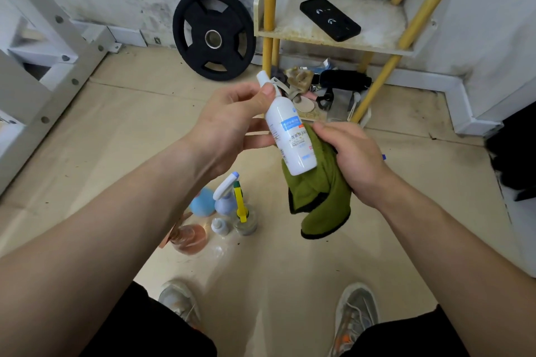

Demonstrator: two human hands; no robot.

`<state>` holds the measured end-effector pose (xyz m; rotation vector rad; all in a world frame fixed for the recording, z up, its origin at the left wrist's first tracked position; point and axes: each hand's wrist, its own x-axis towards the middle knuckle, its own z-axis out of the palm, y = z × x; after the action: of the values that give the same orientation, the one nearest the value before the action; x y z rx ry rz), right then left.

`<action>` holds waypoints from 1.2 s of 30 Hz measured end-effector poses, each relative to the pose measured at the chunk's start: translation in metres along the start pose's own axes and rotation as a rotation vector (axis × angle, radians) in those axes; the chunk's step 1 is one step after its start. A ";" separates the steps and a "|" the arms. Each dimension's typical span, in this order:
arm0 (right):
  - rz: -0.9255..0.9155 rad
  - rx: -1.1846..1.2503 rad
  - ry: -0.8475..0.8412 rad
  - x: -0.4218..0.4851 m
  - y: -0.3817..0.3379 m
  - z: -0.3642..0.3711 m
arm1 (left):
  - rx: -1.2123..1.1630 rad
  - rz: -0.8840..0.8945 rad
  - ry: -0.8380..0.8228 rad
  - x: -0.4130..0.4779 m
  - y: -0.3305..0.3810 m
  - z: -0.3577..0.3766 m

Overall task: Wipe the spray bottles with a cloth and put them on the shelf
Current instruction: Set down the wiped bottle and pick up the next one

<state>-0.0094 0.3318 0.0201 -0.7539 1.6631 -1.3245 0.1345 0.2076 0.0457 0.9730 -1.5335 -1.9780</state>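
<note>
Grip first, going by the head view, the only one you get. Your left hand (229, 124) has the white spray bottle (290, 130) held up near the neck, thumb on the front and fingers curled round the back. The bottle hangs tilted in mid-air between your hands, nozzle end up and away from you. Your right hand (353, 153) is curled round the green cloth (316, 194), which sits against the lower right side of the bottle with a long tail dangling below.

My take: you're mid-wipe and only the bottom half looks covered. Bunch the loose tail into your palm so it wraps the body, then twist the bottle with the left. Move that grip down after, so the neck and nozzle get done too. Mind the thumb: it's close to the spray head, and slick plastic held that high could slip.

The shelf (377, 17) ahead has a black phone (330, 19) on it, so aim for the bare bit beside it. The other bottles (224, 200) stand on the floor near your feet.
</note>
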 end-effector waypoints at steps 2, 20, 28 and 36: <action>-0.113 -0.179 -0.069 0.003 0.001 -0.002 | 0.036 0.015 0.039 0.000 -0.001 0.002; -0.426 -0.732 0.085 -0.003 0.013 0.001 | -0.013 -0.113 0.280 0.004 -0.012 0.005; -0.154 -0.299 0.002 0.004 0.007 -0.007 | 0.082 -0.043 0.136 -0.001 -0.011 0.013; -0.526 -0.843 0.139 0.000 0.012 0.005 | 0.113 -0.111 0.135 -0.004 -0.027 0.021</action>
<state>-0.0044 0.3330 0.0084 -1.7108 2.2515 -0.9730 0.1227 0.2313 0.0238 1.2362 -1.5595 -1.8726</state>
